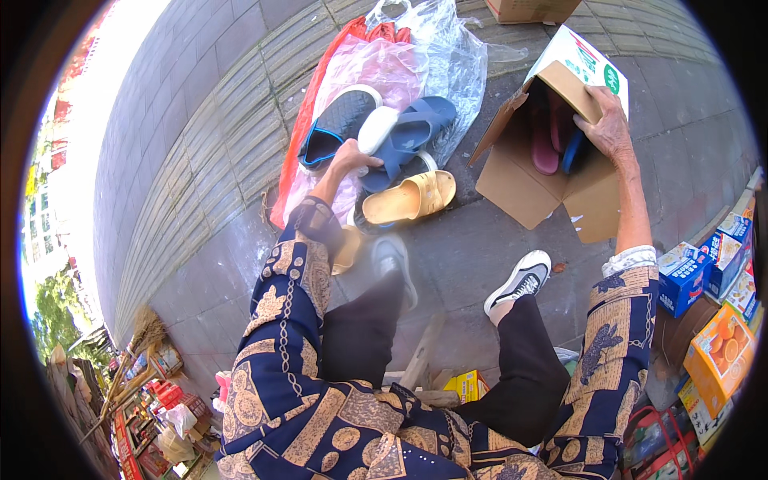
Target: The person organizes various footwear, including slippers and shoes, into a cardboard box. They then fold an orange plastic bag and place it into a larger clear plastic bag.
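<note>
My left hand [354, 159] has its fingers at a dark blue slipper [393, 162] in a pile of footwear; whether it grips it cannot be told. A white-soled item [378, 129] lies above it, and a dark textured shoe [346, 114] beside it. A tan slide sandal [409, 198] lies nearest me, with part of another tan one [347, 249] by my sleeve. Clear and pink plastic bags [384, 66] spread beneath. My right hand [609, 123] grips the top flap of a cardboard box [521, 186] lying open towards me, pink slippers [545, 153] and a blue one [573, 153] inside.
Another cardboard box [531, 9] stands at the top edge. My shoes [521, 279] rest on grey paving [456, 252]. At right are blue printed boxes [684, 276] and an orange fruit box [720, 357]. A straw broom [147, 330] and packed goods stand at lower left.
</note>
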